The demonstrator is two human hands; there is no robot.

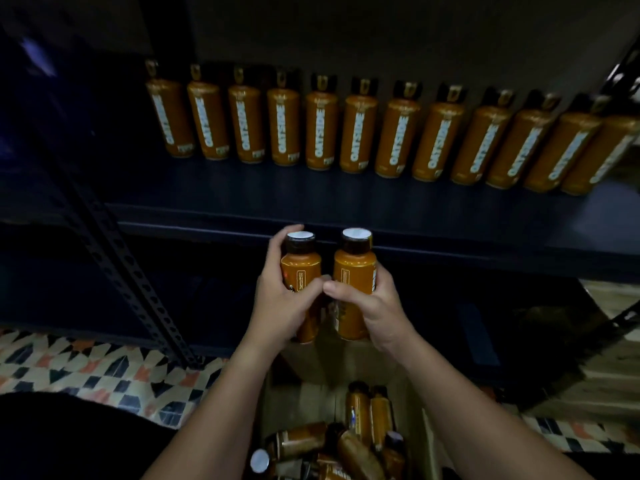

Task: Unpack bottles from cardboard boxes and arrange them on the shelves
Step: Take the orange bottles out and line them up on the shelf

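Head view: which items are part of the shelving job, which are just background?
Job:
- left hand gripping the left bottle
- right hand gripping the right bottle
- row of bottles on the shelf
- cardboard box with loose bottles

Background:
- patterned floor
- perforated upright

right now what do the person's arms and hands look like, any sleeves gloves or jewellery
Both arms are bare from the bottom edge of the picture up to the wrists: no sleeves show. The left hand and the right hand wear no gloves, and no rings, watch or bracelets are visible. The fingernails look short and unpainted. The light is dim, so finer marks cannot be told.
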